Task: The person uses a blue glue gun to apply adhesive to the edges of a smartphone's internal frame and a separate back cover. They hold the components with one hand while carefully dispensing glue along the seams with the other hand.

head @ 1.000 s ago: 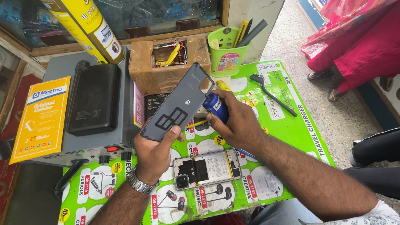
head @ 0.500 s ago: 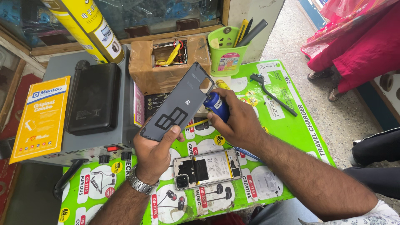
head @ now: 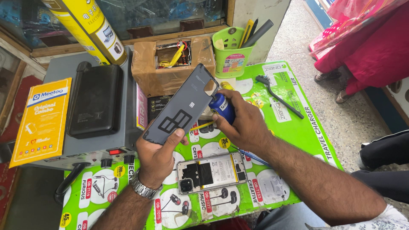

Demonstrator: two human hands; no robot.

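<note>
Nothing has shifted: my left hand still grips the grey phone back cover, right hand closed on the blue bottle.

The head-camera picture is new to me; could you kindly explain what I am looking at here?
There is no machine: a person wears a camera on the head, looking down at their own bare hands over a small workbench. The left hand, with a metal wristwatch, holds up a grey phone back cover, tilted. The right hand grips a small blue bottle beside the cover's edge. On the green printed mat lies an opened phone, its battery showing, and a black brush. Behind stand a green tool cup, a taped cardboard box and a grey machine with knobs.
</note>
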